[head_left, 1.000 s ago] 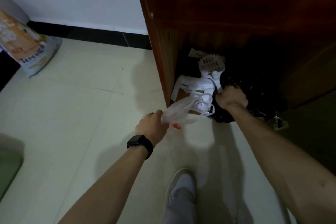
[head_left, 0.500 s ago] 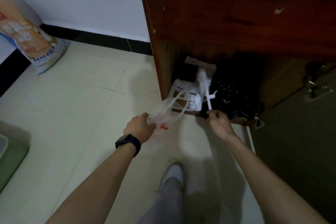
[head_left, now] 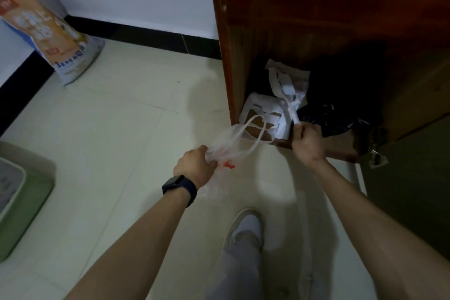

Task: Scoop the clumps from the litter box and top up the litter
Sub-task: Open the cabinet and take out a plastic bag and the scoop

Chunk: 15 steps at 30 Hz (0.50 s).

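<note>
My left hand [head_left: 194,165] is closed on a crumpled clear plastic bag [head_left: 229,143] with red print, its white loop handles hanging toward the cabinet. My right hand [head_left: 308,140] grips the handle end of a white litter scoop [head_left: 289,97], whose head points up and back into the dark space under a wooden cabinet [head_left: 316,19]. A green litter box [head_left: 26,202] with a pale rim shows at the left edge. A litter sack [head_left: 56,39] with orange and white print leans against the wall at the back left.
Under the cabinet lie a white and brown cardboard piece [head_left: 263,117] and a black plastic bag [head_left: 338,122]. A dark door [head_left: 414,190] with a metal latch stands at right. My foot in a grey shoe [head_left: 246,229] is on the pale tiled floor.
My right hand has come out of the cabinet space, now holding the scoop by its handle end. My view has shifted so the litter box edge shows at left.
</note>
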{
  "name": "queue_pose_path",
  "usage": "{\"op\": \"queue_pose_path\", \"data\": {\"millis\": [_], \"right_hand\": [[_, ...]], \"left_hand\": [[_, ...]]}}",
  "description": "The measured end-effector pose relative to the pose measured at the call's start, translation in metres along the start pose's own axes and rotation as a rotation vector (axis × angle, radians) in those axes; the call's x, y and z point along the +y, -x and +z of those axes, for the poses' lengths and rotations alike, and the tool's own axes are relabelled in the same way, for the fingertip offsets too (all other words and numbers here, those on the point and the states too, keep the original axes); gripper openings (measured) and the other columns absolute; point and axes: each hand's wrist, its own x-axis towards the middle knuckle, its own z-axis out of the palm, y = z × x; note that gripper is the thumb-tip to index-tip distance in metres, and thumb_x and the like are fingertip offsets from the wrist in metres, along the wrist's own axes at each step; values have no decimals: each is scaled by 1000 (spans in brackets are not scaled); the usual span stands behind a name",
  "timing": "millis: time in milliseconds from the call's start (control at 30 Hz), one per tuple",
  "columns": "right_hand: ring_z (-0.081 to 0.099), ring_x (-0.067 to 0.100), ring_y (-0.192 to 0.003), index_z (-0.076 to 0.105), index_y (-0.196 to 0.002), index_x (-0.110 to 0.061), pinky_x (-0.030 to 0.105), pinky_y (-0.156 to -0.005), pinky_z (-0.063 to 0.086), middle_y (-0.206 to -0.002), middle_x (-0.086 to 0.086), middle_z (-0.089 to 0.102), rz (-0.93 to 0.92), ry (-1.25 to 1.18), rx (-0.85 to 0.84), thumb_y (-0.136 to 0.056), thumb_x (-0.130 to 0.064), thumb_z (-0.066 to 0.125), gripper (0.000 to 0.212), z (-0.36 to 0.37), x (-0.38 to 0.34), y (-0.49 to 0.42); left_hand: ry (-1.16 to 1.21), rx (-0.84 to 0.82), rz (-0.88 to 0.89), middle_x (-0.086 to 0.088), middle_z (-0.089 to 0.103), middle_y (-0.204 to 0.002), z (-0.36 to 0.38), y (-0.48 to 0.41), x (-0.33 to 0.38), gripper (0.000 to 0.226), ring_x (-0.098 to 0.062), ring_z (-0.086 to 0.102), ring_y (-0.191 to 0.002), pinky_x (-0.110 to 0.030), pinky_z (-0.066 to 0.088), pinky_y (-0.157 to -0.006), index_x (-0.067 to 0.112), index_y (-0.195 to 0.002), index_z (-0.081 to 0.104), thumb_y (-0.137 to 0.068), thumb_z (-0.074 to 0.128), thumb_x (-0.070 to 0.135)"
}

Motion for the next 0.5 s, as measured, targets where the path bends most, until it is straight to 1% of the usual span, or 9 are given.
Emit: {"op": "queue_pose_path", "data": {"millis": [33,100,167,233,300,333,400,433,500], "right_hand": [[47,31,-103,60,-107,-3,33,-86,36,-114,25,55,-28,24,21,-104,-30,31,40,-2,0,7],[44,36,-112,59,-118,-7,40,-95,35,-117,25,54,-50,103,68,-104,-31,32,39,-9,-4,25],[42,39,-117,57,-125,-9,44,-100,34,-121,24,53,-58,114,71,-104,-32,33,39,-19,-14,46],[43,37,-117,58,-123,-8,44,-101,36,-120,22,54,-87,50,41,-104,-30,34,37,-28,-25,66],[47,36,-114,59,-120,-7,38,-96,38,-116,20,54,-110,-21,18,-104,-27,38,34,-33,-35,86],[49,33,-112,59,-119,-7,34,-92,38,-115,18,54,-122,-49,10,-103,-27,39,32,-35,-40,96],[52,27,-103,60,-118,-10,29,-83,38,-112,13,55,-155,-88,-16,-102,-29,41,31,-35,-48,114],[53,23,-100,61,-116,-11,29,-82,39,-110,10,55,-166,-100,-38,-102,-30,41,31,-32,-50,124],[53,15,-89,62,-105,-14,27,-76,40,-105,6,56,-175,-113,-84,-102,-32,41,28,-22,-52,142]], "left_hand": [[7,0,-13,-3,64,-93,-3,4,-3,23,-26,60,-79,-31,49,-63,22,-98,56,-92,53,44],[25,-2,-40,-3,64,-94,-9,13,-11,24,-26,60,-80,-32,51,-65,23,-98,55,-91,54,45],[41,-7,-65,-4,64,-96,-19,21,-20,28,-26,61,-81,-35,54,-68,23,-104,55,-90,55,47],[58,-10,-79,-5,65,-100,-29,30,-29,36,-26,61,-83,-35,53,-69,21,-112,55,-90,56,49],[79,-9,-99,-5,63,-98,-41,39,-36,39,-24,58,-81,-31,47,-65,18,-116,55,-90,57,48],[94,-5,-112,-4,62,-95,-46,45,-39,39,-23,57,-79,-30,45,-63,17,-115,55,-91,57,48],[115,11,-133,-3,61,-92,-57,59,-47,40,-23,57,-77,-29,44,-62,15,-112,55,-91,58,49],[122,14,-144,-3,61,-92,-61,67,-52,41,-24,57,-78,-30,44,-63,15,-112,54,-90,58,50],[141,18,-179,-5,63,-97,-65,84,-66,43,-24,57,-79,-30,44,-64,15,-113,53,-90,59,52]]}}
